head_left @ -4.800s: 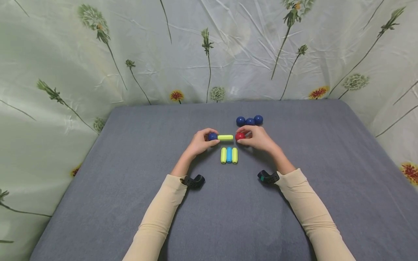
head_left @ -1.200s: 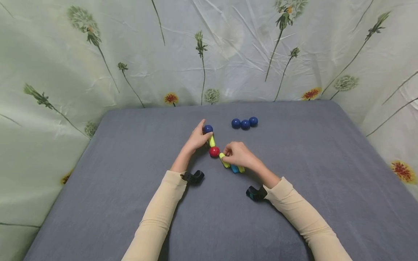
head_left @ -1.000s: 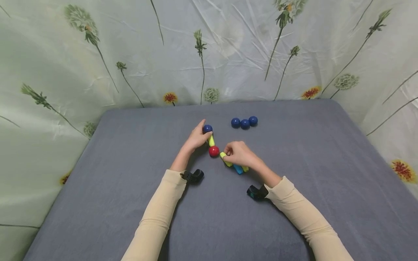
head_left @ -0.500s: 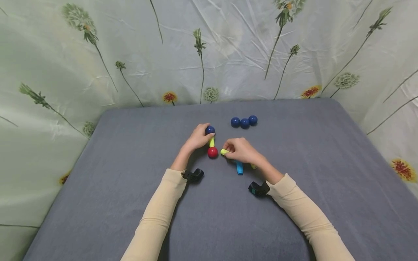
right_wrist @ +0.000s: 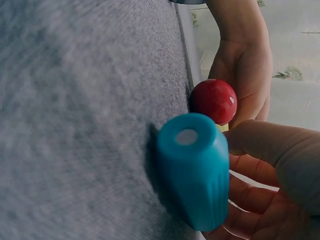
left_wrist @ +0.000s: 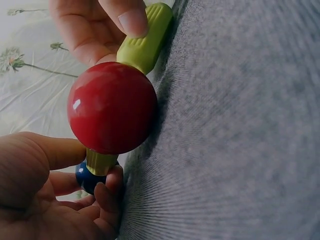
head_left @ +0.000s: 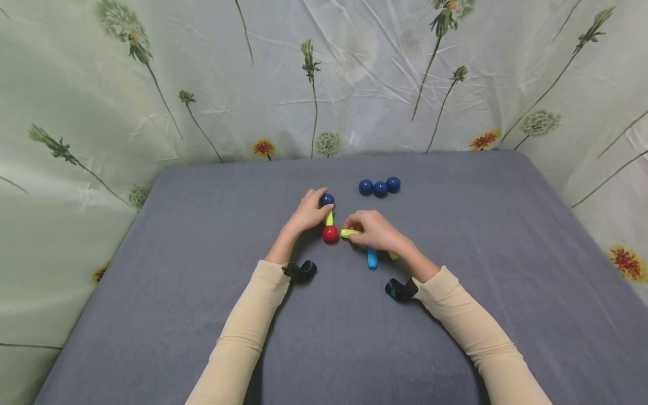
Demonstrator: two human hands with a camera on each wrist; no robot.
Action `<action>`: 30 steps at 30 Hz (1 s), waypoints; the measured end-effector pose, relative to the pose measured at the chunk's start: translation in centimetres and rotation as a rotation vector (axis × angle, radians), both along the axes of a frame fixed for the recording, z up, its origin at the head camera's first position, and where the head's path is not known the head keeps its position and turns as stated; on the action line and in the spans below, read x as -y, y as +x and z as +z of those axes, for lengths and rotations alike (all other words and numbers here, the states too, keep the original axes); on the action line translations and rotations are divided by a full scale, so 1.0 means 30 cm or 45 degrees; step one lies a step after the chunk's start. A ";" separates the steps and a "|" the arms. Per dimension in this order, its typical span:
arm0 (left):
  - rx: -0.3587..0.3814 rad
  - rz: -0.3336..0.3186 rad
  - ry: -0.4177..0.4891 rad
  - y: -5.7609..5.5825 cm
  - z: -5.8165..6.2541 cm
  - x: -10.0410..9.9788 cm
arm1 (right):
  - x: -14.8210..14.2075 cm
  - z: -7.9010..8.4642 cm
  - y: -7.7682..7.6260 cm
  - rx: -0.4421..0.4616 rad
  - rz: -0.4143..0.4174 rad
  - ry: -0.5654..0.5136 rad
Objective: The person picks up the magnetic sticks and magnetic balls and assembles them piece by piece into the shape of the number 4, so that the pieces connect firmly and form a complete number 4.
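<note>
My left hand grips a dark blue ball and the yellow-green rod running from it. At that rod's near end sits a glossy red ball, large in the left wrist view. My right hand pinches a second yellow-green rod, its tip pointing left at the red ball, very close; whether they touch I cannot tell. A light blue rod, with a pale round spot on its end, lies just below the right hand. Another yellow-green rod is mostly hidden under the right wrist.
Three dark blue balls lie together farther back on the grey cloth-covered table. Behind its far edge hangs a pale flower-printed curtain. A black band is on each wrist.
The red ball has gone from the right hand onto the left rod's end. That piece swung to point nearer me. The right hand took a yellow-green rod from the row and turned it sideways.
</note>
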State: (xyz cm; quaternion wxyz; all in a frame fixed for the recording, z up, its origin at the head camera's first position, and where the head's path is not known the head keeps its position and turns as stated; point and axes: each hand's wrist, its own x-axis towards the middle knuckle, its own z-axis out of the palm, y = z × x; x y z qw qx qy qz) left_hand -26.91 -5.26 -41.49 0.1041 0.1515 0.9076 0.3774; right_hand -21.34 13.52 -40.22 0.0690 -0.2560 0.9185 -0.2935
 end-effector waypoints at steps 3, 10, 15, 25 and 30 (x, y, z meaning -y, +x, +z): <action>-0.009 -0.002 -0.006 0.000 0.004 -0.001 | 0.001 -0.001 -0.002 -0.014 0.008 -0.005; -0.016 -0.009 -0.021 -0.001 0.002 -0.005 | 0.004 0.001 -0.003 -0.016 0.028 -0.012; 0.006 -0.006 -0.020 0.000 -0.002 -0.002 | 0.005 0.001 -0.002 -0.019 0.041 -0.022; -0.002 0.010 -0.014 -0.002 -0.008 0.002 | -0.035 0.018 -0.013 0.099 0.083 0.000; -0.002 0.017 -0.019 0.000 -0.009 0.002 | -0.044 0.019 -0.013 0.129 0.072 0.048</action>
